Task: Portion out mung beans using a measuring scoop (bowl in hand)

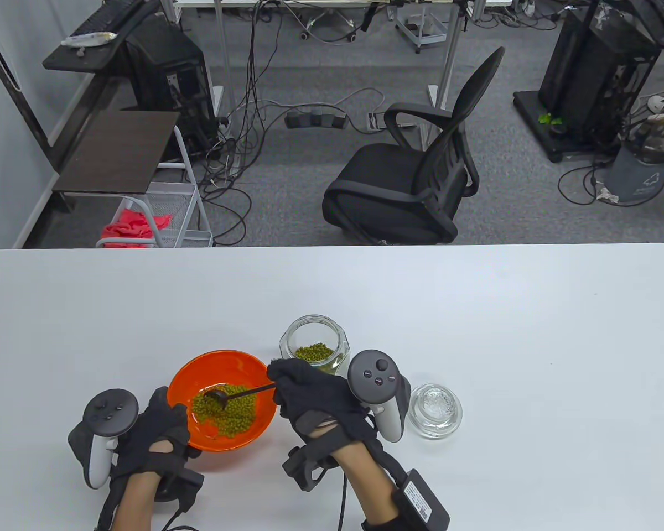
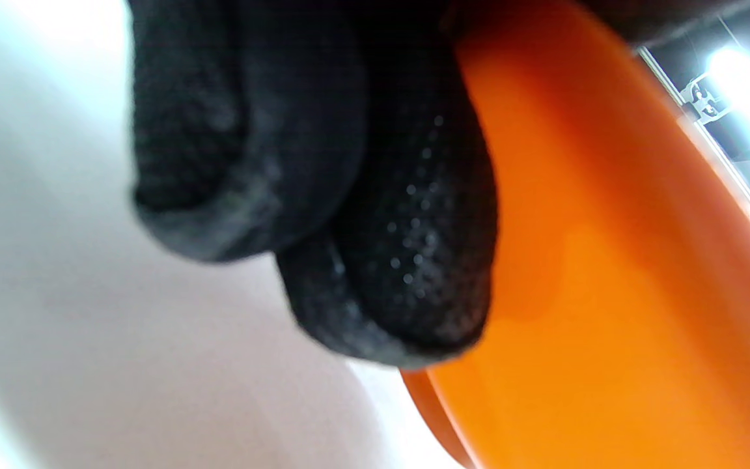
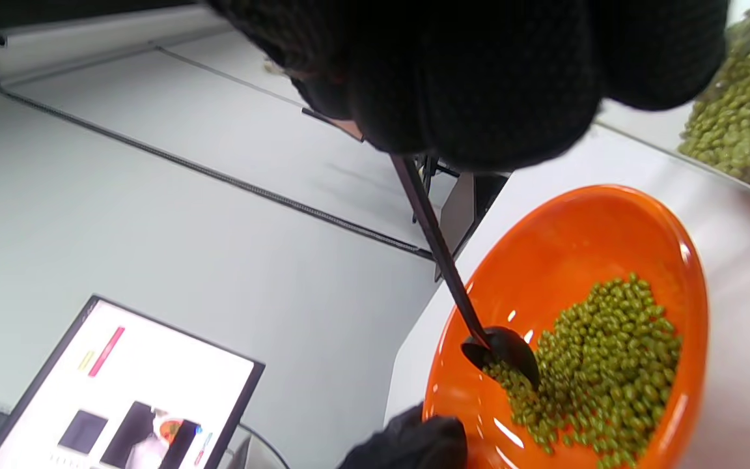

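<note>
The black-gloved left hand point(image 1: 157, 428) grips the round orange plastic bowl point(image 1: 188, 381) at its 8 o'clock rim, on or just above the white desk point(image 1: 476, 310). The slim black measuring scoop point(image 1: 238, 393) lies with its long axis from 3 to 9 o'clock. Its cup rests in the green mung beans point(image 1: 229, 415), and the black-gloved right hand point(image 1: 315, 395) pinches its handle end at 3 o'clock.

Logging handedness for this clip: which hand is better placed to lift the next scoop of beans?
Right. The right hand holds the scoop, its head in the beans. The left hand grips the bowl.
</note>
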### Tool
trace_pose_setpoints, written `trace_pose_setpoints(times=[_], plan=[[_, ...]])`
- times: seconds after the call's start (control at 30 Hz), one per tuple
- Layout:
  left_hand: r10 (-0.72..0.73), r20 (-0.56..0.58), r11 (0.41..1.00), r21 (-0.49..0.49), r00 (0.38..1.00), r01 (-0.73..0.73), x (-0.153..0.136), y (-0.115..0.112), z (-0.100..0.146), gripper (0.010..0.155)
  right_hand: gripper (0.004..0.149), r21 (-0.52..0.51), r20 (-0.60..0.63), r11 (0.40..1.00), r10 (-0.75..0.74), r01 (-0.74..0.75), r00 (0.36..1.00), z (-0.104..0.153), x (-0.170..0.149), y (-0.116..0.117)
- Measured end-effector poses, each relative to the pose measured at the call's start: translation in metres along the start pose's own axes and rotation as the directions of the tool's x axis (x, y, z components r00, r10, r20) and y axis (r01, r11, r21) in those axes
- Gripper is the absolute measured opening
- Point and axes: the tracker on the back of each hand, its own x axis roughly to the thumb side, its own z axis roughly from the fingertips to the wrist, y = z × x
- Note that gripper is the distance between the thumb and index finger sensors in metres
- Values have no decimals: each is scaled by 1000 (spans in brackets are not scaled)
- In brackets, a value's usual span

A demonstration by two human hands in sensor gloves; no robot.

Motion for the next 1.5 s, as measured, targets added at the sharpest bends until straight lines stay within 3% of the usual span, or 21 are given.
trace_pose_setpoints(times=[0.3,0.53,0.7,0.93,1.2,1.5], plan=[[1,0,1000,0,1000,-1,0,0,0,64,41,113,42,990,76,-81,996,0,10,5],[1,0,1000,0,1000,-1,0,0,0,64,40,106,56,991,73,-78,996,3,16,-4],[-4,-4,1000,6,1000,4,0,1,0,65,41,34,45,999,5,-7,999,6,17,-18],[-8,-3,1000,12,1000,8,0,1,0,65,41,-158,76,985,-60,71,995,16,20,-53],[-9,-5,1000,18,1000,9,0,1,0,65,41,-351,87,934,-41,69,995,29,22,-84],[-11,-5,1000,21,1000,11,0,1,0,65,41,-462,50,887,4,20,999,37,18,-102]])
